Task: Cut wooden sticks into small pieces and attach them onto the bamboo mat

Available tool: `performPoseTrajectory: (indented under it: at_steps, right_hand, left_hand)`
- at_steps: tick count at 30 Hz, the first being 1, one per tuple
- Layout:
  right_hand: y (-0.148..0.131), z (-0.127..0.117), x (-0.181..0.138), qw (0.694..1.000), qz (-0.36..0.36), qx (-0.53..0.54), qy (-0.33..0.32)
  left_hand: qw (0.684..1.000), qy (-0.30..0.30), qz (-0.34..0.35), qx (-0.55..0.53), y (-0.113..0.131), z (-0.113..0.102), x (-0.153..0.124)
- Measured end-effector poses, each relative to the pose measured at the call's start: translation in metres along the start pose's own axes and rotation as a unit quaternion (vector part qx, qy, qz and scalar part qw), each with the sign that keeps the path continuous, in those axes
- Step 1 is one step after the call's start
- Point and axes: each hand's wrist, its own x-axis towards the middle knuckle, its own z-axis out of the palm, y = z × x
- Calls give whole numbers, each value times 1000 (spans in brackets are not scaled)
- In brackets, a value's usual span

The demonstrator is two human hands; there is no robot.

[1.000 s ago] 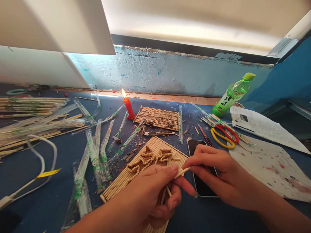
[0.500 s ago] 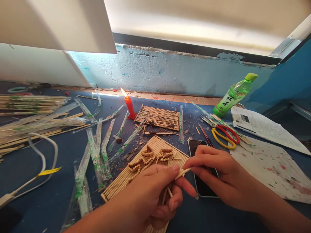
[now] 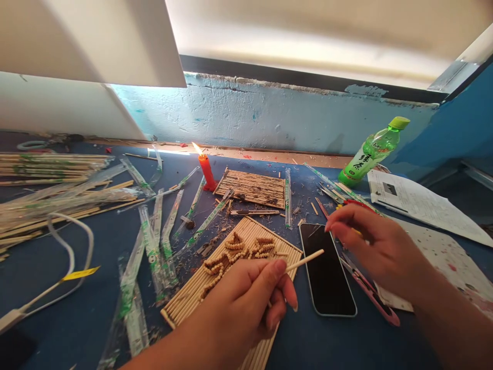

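My left hand is closed, pinching a thin wooden stick that points right over a black phone. Under that hand lies a mat of glued sticks with curled stick pieces on top. My right hand hovers to the right of the phone, fingers loosely curled, holding nothing, above red and yellow scissors. A pink-handled tool lies just below that hand.
A lit red candle stands behind a second stick mat. A craft knife lies between the mats. Wrapped chopsticks and empty wrappers cover the left. A green bottle and papers sit right; a white cable curls at left.
My right hand let go of the stick and moved up and to the right, off the phone. My left hand still holds the stick.
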Motion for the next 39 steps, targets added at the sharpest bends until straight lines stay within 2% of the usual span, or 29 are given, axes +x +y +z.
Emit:
performPoseTrajectory:
  at_steps: [2, 4, 6, 14, 19, 23, 26, 28, 30, 31, 32, 35, 39]
  right_hand:
    - [17, -12, 7, 995, 62, 65, 32]
    - [29, -21, 11, 978, 81, 191, -4]
    - [30, -23, 8, 962, 70, 260, -41]
    - [-14, -8, -7, 977, 56, 185, -87]
    - [-13, -7, -9, 982, 46, 159, -92]
    - [-16, -6, -12, 986, 32, 136, -88]
    - [-11, -9, -8, 995, 19, 76, -64]
    - [5, -16, 0, 999, 37, -29, -14]
    - [32, -26, 12, 977, 83, -194, 44]
    - [48, -31, 17, 951, 106, -289, 30]
    - [64, -36, 22, 938, 121, -323, 27]
    - [102, -43, 31, 919, 160, -360, 11]
    - [118, -38, 32, 905, 202, -375, 12]
  left_hand:
    - [999, 21, 25, 18, 0, 1, 0]
    - [999, 25, 28, 17, -1, 0, 1]
    - [1000, 20, 18, 7, -2, -1, 4]
    - [1000, 13, 4, 14, -5, -4, 3]
    - [1000, -2, -14, 23, -3, -6, 5]
    - [999, 10, -16, 31, -3, -5, 5]
    - [999, 21, -9, 38, -3, -3, 3]
    - [999, 24, 2, 38, -3, -3, 2]
    - [999, 29, 13, 34, -2, -3, 2]
    - [999, 31, 18, 31, -2, -3, 2]
    - [999, 30, 22, 29, -1, -3, 1]
    - [999, 21, 38, 28, 1, -3, 0]
    - [998, 12, 52, 31, 2, -1, -2]
